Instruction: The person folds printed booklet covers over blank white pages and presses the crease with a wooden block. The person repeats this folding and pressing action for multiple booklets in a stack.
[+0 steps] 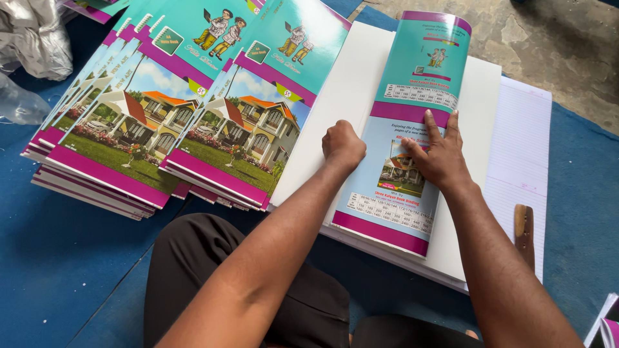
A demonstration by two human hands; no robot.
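Observation:
A glossy notebook cover [412, 84], teal and light blue with magenta bands and a house picture, lies folded over a stack of white paper [351, 84]. My right hand [433, 151] presses flat on the cover's middle, fingers spread. My left hand [343, 145] is a closed fist pushing down on the cover's left fold edge against the white stack. The cover's far end curls upward.
Two fanned piles of finished notebooks [129, 129] with house and cartoon covers lie to the left on a blue mat [58, 258]. Ruled sheets [522, 148] stick out on the right. A wooden-handled tool [524, 232] lies by my right forearm. Crumpled plastic [32, 38] sits top left.

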